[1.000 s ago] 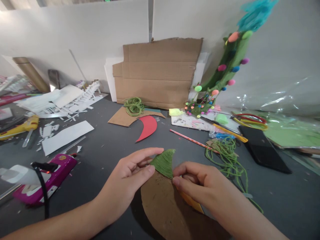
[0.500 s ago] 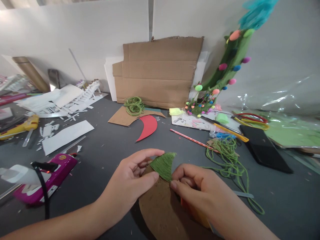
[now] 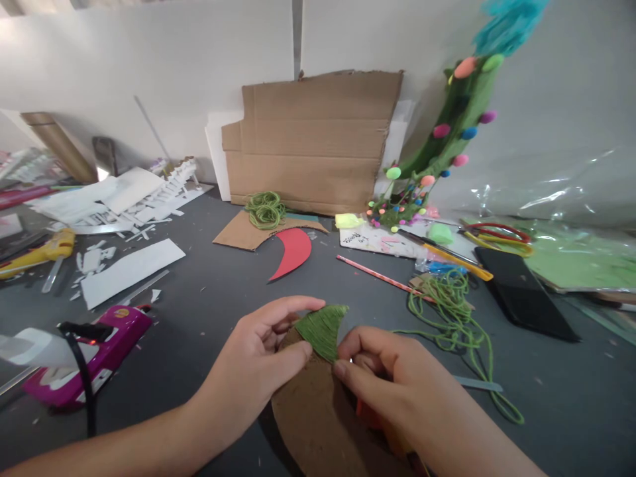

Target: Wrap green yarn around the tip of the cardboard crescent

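Note:
My left hand (image 3: 265, 354) is closed around the upper left edge of a curved brown cardboard piece (image 3: 311, 414), thumb in front and fingers behind. Green yarn (image 3: 322, 329) covers the pointed tip of this piece in close, tight rows. At the right edge, just where the rows end, my right hand (image 3: 380, 371) pinches the yarn with thumb and forefinger. A strand runs from behind this hand to a loose green yarn tangle (image 3: 447, 311) on the right. Something orange and yellow (image 3: 370, 419) shows partly under my right hand; its kind is hidden.
Beyond my hands lie a red paper crescent (image 3: 294, 254) and a yarn coil (image 3: 265, 209) on cardboard. On the left are a purple power strip (image 3: 124, 324), a yellow glue gun (image 3: 54, 249) and white scraps. A black phone (image 3: 527, 295) and red-yellow scissors (image 3: 501, 233) lie right.
My right thumb and forefinger have moved slightly left along the cardboard's edge. The cardboard piece has tilted a little, and my left hand keeps its hold. The view has shifted slightly.

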A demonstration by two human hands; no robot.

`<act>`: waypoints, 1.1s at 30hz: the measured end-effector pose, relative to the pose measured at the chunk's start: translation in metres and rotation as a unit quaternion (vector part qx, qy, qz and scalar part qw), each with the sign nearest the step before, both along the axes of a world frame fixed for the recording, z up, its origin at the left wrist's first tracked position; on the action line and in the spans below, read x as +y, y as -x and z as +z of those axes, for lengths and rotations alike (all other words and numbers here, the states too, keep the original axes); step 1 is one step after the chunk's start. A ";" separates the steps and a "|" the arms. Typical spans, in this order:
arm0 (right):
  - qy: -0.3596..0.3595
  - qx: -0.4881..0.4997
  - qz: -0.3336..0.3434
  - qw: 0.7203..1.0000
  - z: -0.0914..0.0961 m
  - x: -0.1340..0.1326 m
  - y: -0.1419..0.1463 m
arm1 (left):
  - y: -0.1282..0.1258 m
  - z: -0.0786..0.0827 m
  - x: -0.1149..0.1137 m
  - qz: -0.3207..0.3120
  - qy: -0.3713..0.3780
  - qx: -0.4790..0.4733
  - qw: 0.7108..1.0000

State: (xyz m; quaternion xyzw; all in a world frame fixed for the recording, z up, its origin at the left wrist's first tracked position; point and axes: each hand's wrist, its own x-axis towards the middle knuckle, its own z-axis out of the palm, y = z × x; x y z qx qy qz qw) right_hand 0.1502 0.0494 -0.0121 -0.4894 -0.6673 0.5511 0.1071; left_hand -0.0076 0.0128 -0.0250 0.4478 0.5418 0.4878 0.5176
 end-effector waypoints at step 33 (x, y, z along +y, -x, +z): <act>0.017 0.046 -0.022 0.999 0.008 0.008 -0.008 | 0.016 -0.001 0.012 0.054 0.056 -0.059 0.995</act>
